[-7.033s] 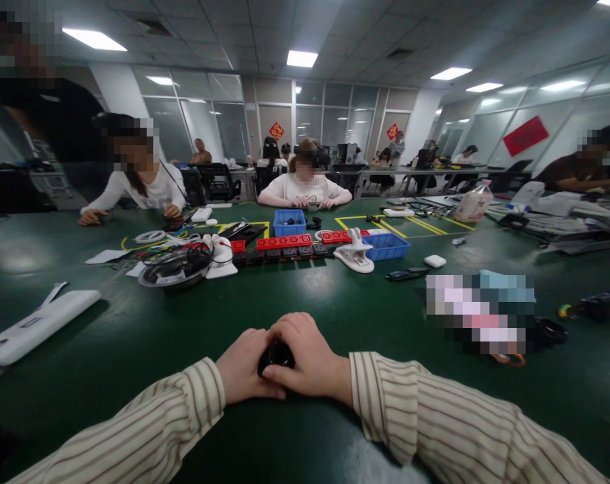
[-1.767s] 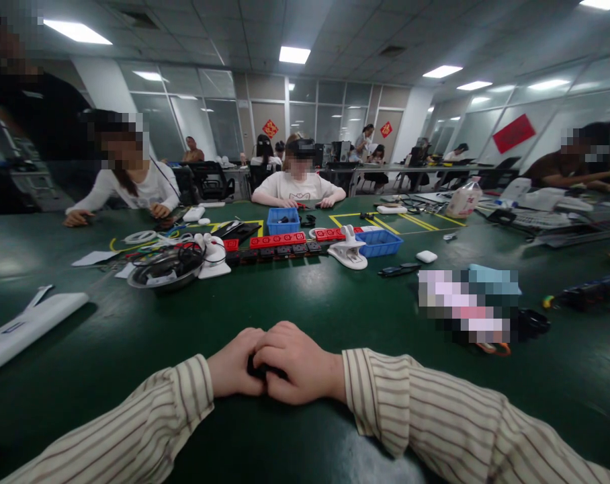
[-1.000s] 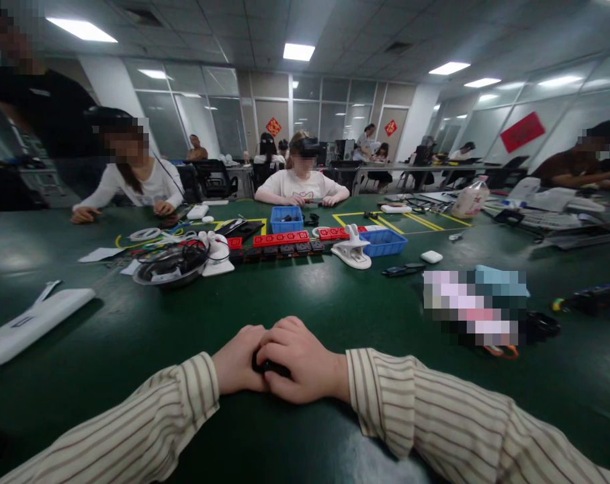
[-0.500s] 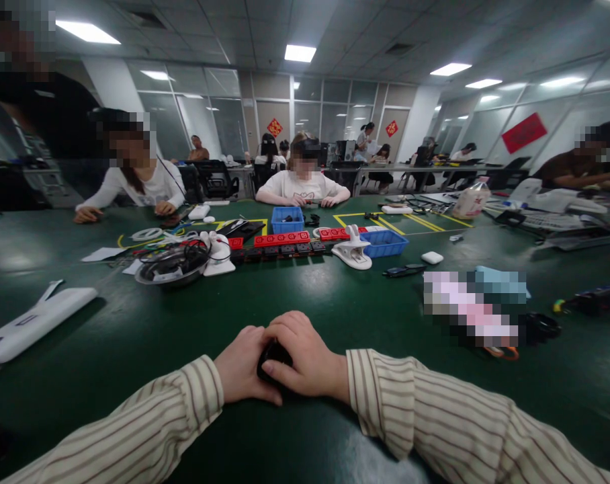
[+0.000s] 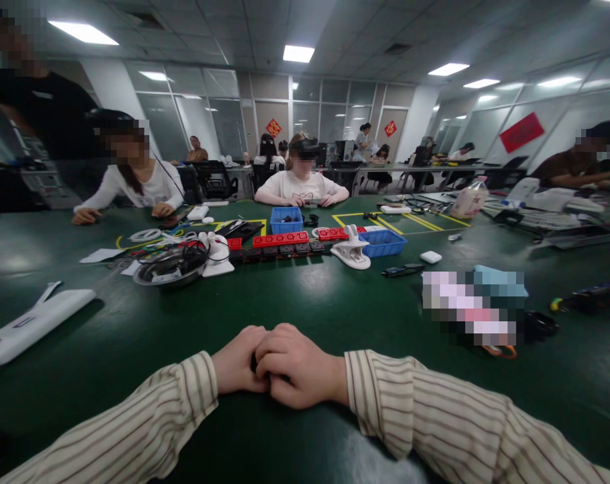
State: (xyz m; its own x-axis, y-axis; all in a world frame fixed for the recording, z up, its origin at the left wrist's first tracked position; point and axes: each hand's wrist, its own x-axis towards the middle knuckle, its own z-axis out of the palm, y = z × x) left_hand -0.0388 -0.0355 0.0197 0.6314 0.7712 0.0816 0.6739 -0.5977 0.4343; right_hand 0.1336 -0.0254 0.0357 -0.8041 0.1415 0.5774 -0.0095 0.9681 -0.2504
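Note:
My two hands are pressed together low in the middle of the head view, over the green table (image 5: pixel 184 323). My left hand (image 5: pixel 238 359) is closed around a small black object (image 5: pixel 255 361), of which only a dark sliver shows between the hands. Curled over it from the right, my right hand (image 5: pixel 302 370) has its fingers bent and touching the left hand. The kind of object cannot be made out, since the fingers cover nearly all of it.
Beyond my hands lie a metal bowl of cables (image 5: pixel 171 269), red and black socket blocks (image 5: pixel 281 239), a white clip stand (image 5: pixel 351 250) and a blue bin (image 5: pixel 383 242). A white case (image 5: pixel 37 323) is at left. A co-worker (image 5: pixel 302 181) sits opposite.
My right hand has turned and its fingers have curled down over the front. The black object, plainly visible between the hands before, is now almost fully covered.

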